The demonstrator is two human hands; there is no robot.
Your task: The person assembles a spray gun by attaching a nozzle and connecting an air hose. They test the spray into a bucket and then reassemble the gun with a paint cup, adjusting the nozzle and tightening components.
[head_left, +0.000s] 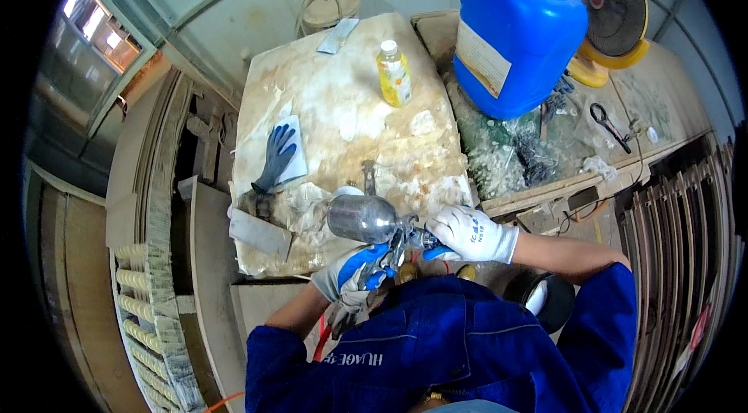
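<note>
Close in front of my body, over the near edge of a stained work table, I hold a metal spray gun with a grey cup tilted to the left. My left hand, in a white and blue work glove, is wrapped round its handle. Gloved the same way, my right hand closes on the gun's right end, where the fingers partly hide it. Left of the cup, a grey-blue glove lies on a pale sheet on the table.
A yellow bottle stands toward the table's far side. To its right are a big blue jerrycan, a yellow fan and a dark ring-handled tool. Below my right forearm sits a black bucket. Panels stand at the right.
</note>
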